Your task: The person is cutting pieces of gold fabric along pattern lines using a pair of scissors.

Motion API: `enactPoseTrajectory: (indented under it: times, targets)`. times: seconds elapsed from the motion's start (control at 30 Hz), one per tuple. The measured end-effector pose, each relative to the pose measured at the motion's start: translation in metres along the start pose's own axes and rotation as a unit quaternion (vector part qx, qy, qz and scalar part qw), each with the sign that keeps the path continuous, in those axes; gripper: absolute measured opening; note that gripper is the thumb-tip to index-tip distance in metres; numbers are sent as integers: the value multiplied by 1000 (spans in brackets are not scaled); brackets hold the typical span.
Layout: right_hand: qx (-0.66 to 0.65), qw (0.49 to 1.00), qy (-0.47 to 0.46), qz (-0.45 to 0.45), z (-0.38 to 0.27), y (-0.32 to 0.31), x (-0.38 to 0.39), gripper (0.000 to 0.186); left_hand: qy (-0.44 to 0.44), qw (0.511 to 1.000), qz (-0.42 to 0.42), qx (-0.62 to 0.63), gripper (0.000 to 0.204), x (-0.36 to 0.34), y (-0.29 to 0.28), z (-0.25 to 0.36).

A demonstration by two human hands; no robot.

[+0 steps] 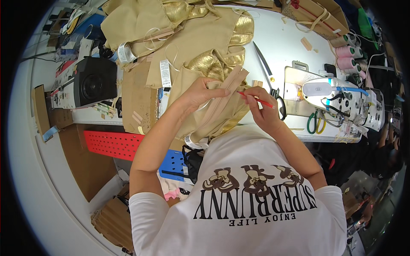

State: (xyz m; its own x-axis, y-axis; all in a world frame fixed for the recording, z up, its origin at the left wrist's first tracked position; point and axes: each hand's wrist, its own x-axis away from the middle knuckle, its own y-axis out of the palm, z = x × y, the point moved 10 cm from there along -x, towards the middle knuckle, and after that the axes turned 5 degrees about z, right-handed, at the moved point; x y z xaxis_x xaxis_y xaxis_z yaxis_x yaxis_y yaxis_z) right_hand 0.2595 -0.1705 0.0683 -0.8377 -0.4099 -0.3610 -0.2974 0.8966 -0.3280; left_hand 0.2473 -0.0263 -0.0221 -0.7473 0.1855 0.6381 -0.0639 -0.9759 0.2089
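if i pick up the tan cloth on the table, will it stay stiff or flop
Likely floppy: the tan cloth lies in loose, rumpled folds. The gold parts may feel slippery, judging by their sheen. It would probably drag, being spread wide across the table.

White worktable (277,42) in bright light, pale wall (21,170) left, greyish floor (388,209) right.

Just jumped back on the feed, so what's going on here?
A person's left hand grips a beige strip, while the right hand holds a thin red pen-like tool, its tip close to the strip. Tan and gold fabric lies on the white table. Scissors and a sewing machine sit to the right, neither in hand.
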Motion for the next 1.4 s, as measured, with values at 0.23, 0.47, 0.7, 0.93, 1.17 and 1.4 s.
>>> enactPoseTrajectory:
  times: [0.23, 0.47, 0.7, 0.93, 1.17, 1.4]
  targets:
    - [-12, 1000, 9, 14, 2, -4, 2, 9, 4, 1000, 1, 4, 34, -1, 0, 1]
    - [-10, 1000, 18, -1, 5, 0, 4, 10, 6, 1000, 2, 6, 34, 1, 0, 2]
    - [128, 991, 20, 31, 14, -16, -8, 15, -6, 1000, -3, -5, 30, 2, 0, -1]
    - [-127, 960, 250, -16, 49, 23, -8, 28, 13, 999, -13, -29, 35, 4, 4, 7]
    - [-37, 954, 293, -42, 60, 23, -12, 33, 19, 997, -14, -79, 33, 7, 5, 9]
    - [-138, 945, 292, -54, 57, 26, -14, 36, 22, 990, -64, -121, 28, 3, -8, 7]
